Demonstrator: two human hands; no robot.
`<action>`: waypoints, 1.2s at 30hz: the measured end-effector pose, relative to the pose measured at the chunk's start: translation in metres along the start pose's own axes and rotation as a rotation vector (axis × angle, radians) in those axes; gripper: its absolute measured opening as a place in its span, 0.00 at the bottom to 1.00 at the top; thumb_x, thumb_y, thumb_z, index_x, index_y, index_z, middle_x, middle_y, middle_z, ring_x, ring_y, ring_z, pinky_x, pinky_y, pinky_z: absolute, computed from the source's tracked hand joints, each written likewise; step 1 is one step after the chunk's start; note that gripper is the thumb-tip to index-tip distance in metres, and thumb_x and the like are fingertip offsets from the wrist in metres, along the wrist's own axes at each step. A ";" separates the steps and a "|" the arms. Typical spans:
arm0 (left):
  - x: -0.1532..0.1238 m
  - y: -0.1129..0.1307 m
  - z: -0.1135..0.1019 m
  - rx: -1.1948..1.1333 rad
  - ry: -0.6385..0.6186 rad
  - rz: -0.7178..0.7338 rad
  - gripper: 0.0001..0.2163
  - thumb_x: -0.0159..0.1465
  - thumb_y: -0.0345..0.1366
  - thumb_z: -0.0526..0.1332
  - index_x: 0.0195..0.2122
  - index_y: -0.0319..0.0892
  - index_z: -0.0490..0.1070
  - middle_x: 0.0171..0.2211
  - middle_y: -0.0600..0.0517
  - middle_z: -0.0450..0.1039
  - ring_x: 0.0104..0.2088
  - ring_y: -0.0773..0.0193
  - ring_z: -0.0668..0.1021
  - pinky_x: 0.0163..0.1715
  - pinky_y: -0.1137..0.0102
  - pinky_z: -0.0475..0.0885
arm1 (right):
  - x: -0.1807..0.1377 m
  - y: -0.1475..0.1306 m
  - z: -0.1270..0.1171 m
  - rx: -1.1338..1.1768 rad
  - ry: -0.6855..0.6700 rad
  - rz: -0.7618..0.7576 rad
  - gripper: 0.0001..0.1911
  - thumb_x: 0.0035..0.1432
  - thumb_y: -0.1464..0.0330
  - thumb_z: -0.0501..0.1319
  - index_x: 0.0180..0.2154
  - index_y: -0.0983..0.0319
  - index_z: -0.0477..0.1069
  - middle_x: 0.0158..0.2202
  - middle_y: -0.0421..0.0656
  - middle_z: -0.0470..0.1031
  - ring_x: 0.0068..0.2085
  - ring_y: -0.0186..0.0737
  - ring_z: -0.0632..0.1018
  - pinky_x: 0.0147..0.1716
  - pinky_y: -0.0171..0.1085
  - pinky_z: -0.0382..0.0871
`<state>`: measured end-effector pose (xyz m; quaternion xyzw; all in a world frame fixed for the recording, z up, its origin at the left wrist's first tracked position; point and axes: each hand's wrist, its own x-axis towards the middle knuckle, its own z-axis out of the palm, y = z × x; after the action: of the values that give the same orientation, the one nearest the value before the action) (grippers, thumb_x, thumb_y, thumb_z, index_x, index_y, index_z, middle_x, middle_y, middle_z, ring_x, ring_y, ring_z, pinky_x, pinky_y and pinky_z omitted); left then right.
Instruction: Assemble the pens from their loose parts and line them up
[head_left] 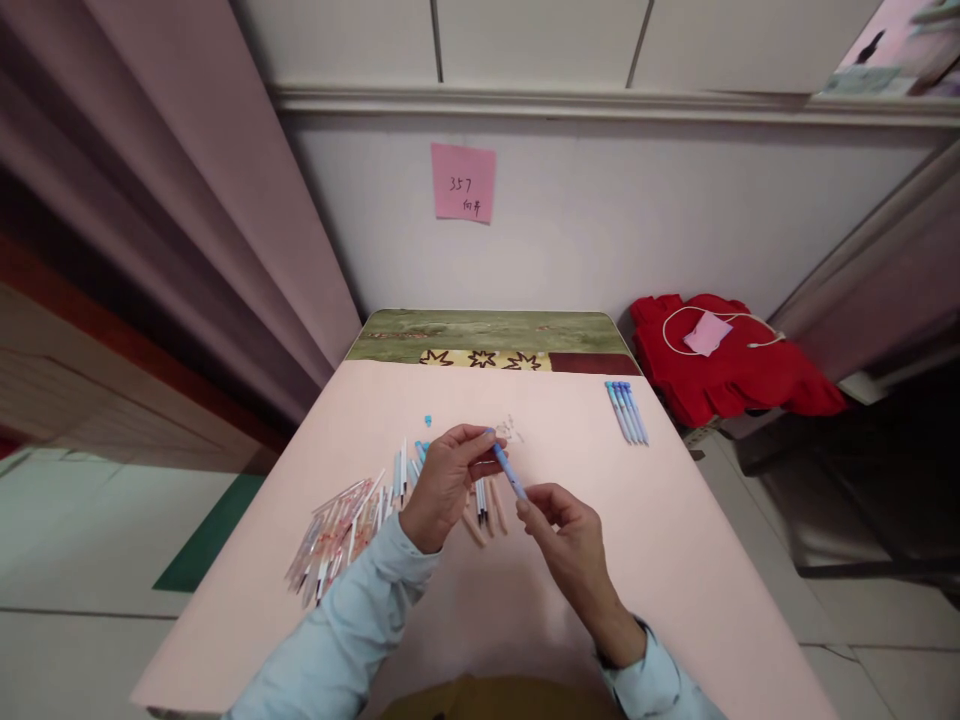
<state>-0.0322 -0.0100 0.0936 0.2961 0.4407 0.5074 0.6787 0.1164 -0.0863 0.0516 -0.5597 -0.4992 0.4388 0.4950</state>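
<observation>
Between my two hands is a blue pen [510, 472], tilted over the middle of the table. My left hand [448, 475] pinches its upper end, and the fingers of my right hand [566, 535] close on its lower end. Below the pen lie several pale pink pen barrels [496, 507] and white, dark-tipped refills [481, 500]. Left of my left hand are light blue pen parts [397, 475], partly hidden by that hand. A small blue piece [428, 420] sits beyond them. Tiny clear parts [511, 430] lie just past my fingers.
A big pile of refills and pen parts [337, 530] covers the table's left side. Several blue pens [627, 412] lie in a row at the back right. The pink-covered table [675, 600] meets a wall behind. A red cloth [735, 365] with a white cable lies beyond the right edge.
</observation>
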 end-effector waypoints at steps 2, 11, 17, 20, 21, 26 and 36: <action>-0.001 -0.002 0.001 0.003 -0.003 0.009 0.13 0.50 0.38 0.72 0.31 0.38 0.73 0.30 0.48 0.79 0.31 0.61 0.80 0.36 0.64 0.76 | -0.001 0.000 -0.001 -0.030 0.011 -0.004 0.13 0.57 0.58 0.63 0.33 0.61 0.77 0.26 0.41 0.76 0.25 0.35 0.71 0.27 0.34 0.66; -0.009 -0.001 0.010 0.067 0.012 0.098 0.16 0.52 0.44 0.71 0.34 0.38 0.74 0.32 0.46 0.80 0.32 0.59 0.81 0.36 0.63 0.77 | -0.003 0.001 -0.005 -0.043 0.034 -0.033 0.12 0.59 0.59 0.63 0.35 0.61 0.77 0.28 0.42 0.77 0.27 0.36 0.72 0.28 0.34 0.67; -0.013 -0.001 0.013 0.065 0.039 0.084 0.15 0.52 0.45 0.71 0.31 0.38 0.72 0.31 0.46 0.79 0.31 0.59 0.81 0.35 0.63 0.77 | -0.006 0.000 -0.004 -0.063 0.036 -0.053 0.12 0.59 0.59 0.62 0.34 0.61 0.77 0.27 0.42 0.77 0.27 0.36 0.72 0.28 0.34 0.68; -0.014 -0.005 0.013 0.049 0.040 0.089 0.15 0.52 0.45 0.71 0.31 0.38 0.72 0.31 0.46 0.79 0.31 0.59 0.81 0.35 0.63 0.77 | -0.008 0.002 -0.004 -0.063 0.029 -0.048 0.13 0.59 0.58 0.62 0.33 0.61 0.77 0.27 0.42 0.76 0.27 0.37 0.72 0.28 0.34 0.67; -0.014 -0.006 0.012 0.045 0.038 0.091 0.16 0.52 0.45 0.71 0.31 0.38 0.72 0.31 0.46 0.79 0.31 0.59 0.81 0.36 0.63 0.77 | -0.008 0.003 -0.005 -0.062 0.030 -0.047 0.13 0.58 0.58 0.62 0.32 0.60 0.76 0.27 0.42 0.77 0.27 0.37 0.73 0.28 0.34 0.67; -0.009 -0.017 0.004 0.045 0.046 0.117 0.15 0.54 0.45 0.70 0.32 0.37 0.73 0.33 0.45 0.79 0.32 0.59 0.81 0.37 0.62 0.77 | -0.003 0.011 -0.007 -0.123 0.031 -0.035 0.13 0.58 0.58 0.64 0.41 0.59 0.76 0.29 0.41 0.79 0.27 0.38 0.75 0.29 0.34 0.68; -0.004 -0.028 0.005 0.126 0.049 0.186 0.14 0.57 0.45 0.68 0.33 0.38 0.75 0.34 0.47 0.78 0.34 0.62 0.80 0.41 0.62 0.77 | 0.008 0.016 -0.014 -0.486 0.138 -0.219 0.05 0.59 0.64 0.64 0.34 0.56 0.79 0.33 0.42 0.79 0.32 0.39 0.77 0.32 0.34 0.66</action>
<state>-0.0164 -0.0223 0.0726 0.3653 0.4590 0.5467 0.5975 0.1335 -0.0804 0.0375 -0.6332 -0.6125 0.2108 0.4237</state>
